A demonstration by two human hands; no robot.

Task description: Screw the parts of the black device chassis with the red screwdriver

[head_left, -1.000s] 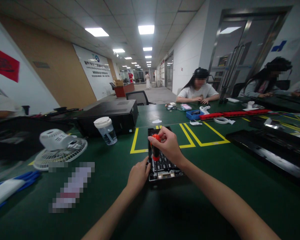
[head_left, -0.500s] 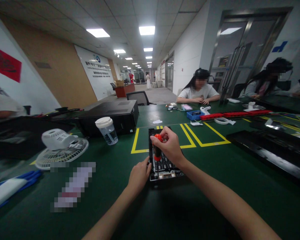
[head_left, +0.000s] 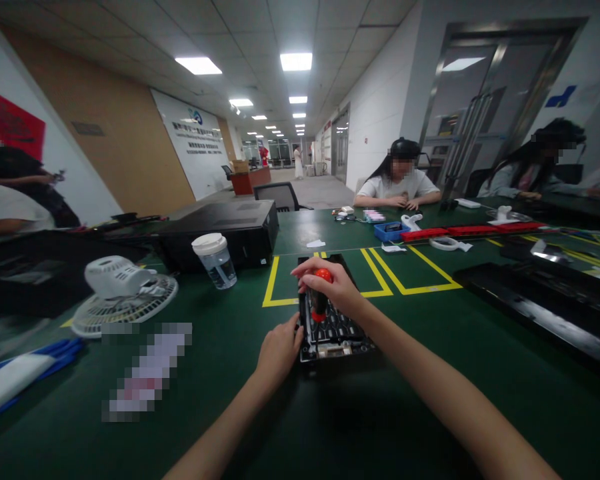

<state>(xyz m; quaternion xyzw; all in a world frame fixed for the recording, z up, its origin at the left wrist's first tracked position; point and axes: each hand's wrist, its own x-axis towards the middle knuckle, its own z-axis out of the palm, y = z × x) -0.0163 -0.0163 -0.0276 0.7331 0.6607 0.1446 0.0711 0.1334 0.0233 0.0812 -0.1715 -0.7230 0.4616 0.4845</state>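
Note:
A screwdriver with a black and red handle stands nearly upright over a black, open-topped metal case. My right hand is around the top of the handle, its fingers reaching across to the left. Where the screwdriver's tip meets the case is hard to make out. Along the case's left side, my left hand grips the edge with its fingertips. Inside the case a dark, patterned plate shows, with a pale part near the front edge. My right hand covers the far part of the case.
Left of the case stand a lidded plastic cup, a white fan and blue-and-white gloves. A large black computer case lies behind. To the right are a long black panel, a blue tray and a co-worker.
My right hand's fingers have loosened and stretched leftward over the screwdriver's handle. My left hand stays on the case. A person in dark clothes has come into view at the far left.

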